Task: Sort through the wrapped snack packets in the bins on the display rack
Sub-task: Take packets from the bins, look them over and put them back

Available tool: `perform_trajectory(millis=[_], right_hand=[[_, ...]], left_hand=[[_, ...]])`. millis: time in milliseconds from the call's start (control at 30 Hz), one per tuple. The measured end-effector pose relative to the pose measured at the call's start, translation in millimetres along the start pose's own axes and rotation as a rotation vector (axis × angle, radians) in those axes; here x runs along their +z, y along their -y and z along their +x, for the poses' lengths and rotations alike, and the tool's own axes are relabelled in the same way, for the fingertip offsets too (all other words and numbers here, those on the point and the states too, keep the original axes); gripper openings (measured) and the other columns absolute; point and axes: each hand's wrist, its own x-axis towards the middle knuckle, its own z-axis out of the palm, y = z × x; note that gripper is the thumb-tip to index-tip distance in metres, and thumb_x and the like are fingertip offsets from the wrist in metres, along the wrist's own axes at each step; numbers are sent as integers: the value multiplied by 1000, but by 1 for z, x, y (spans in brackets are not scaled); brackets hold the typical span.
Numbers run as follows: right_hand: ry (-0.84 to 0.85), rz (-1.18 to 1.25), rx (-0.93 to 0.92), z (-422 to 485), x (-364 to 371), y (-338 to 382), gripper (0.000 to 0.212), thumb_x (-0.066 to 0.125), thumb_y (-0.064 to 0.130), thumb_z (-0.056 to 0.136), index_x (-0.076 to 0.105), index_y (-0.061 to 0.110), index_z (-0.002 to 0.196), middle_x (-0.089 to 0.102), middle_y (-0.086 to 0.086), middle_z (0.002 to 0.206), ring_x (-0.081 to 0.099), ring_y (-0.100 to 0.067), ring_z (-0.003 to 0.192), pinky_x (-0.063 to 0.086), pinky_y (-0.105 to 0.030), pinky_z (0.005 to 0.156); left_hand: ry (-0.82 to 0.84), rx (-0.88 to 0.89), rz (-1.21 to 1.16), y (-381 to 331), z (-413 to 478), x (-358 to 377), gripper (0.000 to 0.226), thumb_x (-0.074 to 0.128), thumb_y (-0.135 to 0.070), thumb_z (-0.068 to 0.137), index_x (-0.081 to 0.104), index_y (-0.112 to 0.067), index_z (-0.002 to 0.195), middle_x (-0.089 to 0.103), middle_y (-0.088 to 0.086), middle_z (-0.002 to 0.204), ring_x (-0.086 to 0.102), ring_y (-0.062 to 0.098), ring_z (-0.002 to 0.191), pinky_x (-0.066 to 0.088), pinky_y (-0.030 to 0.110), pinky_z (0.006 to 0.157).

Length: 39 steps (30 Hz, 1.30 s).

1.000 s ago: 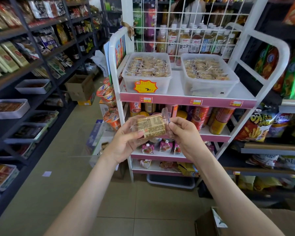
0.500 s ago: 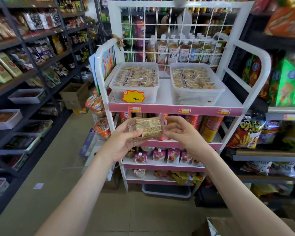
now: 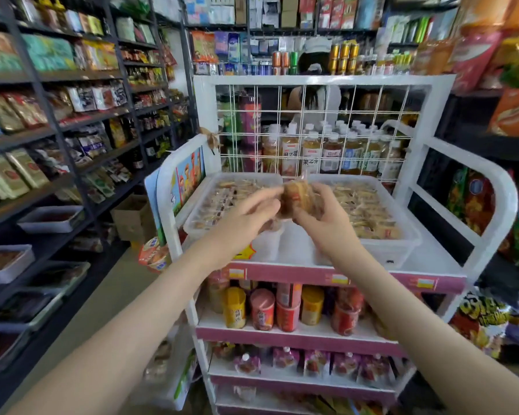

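Right hand (image 3: 327, 218) curling its fingers round a wrapped snack packet (image 3: 294, 199), left hand (image 3: 246, 218) touching the packet's left edge, its grip too blurred to tell, packet hanging above the gap between left bin (image 3: 190, 225) and right bin (image 3: 387, 250), both sitting atop the display rack (image 3: 426, 115).

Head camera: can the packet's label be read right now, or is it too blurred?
Head view: the packet, left hand and right hand are motion-smeared, label unreadable; head view: the bottles look sharper, the rack bows from the wide lens.
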Motion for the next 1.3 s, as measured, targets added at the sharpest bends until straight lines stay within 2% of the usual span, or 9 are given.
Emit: perform_trajectory(millis=[67,167,233,300,433,567,900,1100,1300], right_hand=[[9,101,82,43,-2,-12,38,60,4,87,52,18,120,65,0,108,64,-15,103,54,-39,92],[73,70,143,106,-7,-32,36,58,-1,88,50,13,120,63,-8,113,63,-22,105,56,-37,89],[97,23,162,146,-8,-43,35,58,1,89,50,12,121,61,-10,116,63,-21,105,56,-34,87],[98,1,186,178,-9,-55,33,59,1,90,50,13,119,60,-11,118,63,-20,105,57,-30,84],[164,-34,225,222,-11,-77,38,60,0,89,47,21,118,58,-9,121,61,-20,107,55,-33,89],[271,-107,204,244,-14,-93,38,58,-2,90,48,23,117,56,-5,121,57,-16,109,53,-25,87],[591,-30,171,276,-8,-116,39,60,2,89,50,14,124,62,-2,120,62,-13,110,52,-31,94],[716,-754,-166,283,15,-118,47,52,18,97,40,28,141,57,5,126,55,-15,112,44,-30,96],[941,-1411,-244,278,45,-128,55,18,46,103,14,24,153,20,-4,156,21,-27,138,18,-49,111]], left_hand=[[-12,65,383,8,36,-20,27,42,-27,103,57,-37,123,61,-9,119,58,-3,98,48,22,87],[0,104,865,30,100,-49,33,41,-18,103,54,-24,133,59,-11,86,55,1,59,40,17,53],[45,103,1104,49,142,-68,33,41,-21,102,54,-20,133,60,-8,86,60,12,72,45,25,62],[130,58,1226,72,183,-85,39,39,-33,102,49,-27,139,65,-3,116,62,19,104,49,35,89],[419,-5,1437,105,243,-97,62,17,-68,94,34,-39,146,29,-10,156,16,21,148,-2,55,119],[537,-13,1477,118,258,-94,58,14,-63,97,17,-43,151,8,-11,162,-1,13,149,-21,50,112],[489,-121,1404,127,294,-110,81,4,-80,75,20,-48,148,-9,-8,162,-14,16,148,-14,54,116],[496,-149,1217,134,302,-119,98,-1,-88,66,24,-42,149,-12,-15,160,-12,12,148,-12,46,116],[391,-186,1053,137,300,-113,57,4,-54,99,24,-38,149,-7,-16,160,-9,10,148,-16,36,114]])
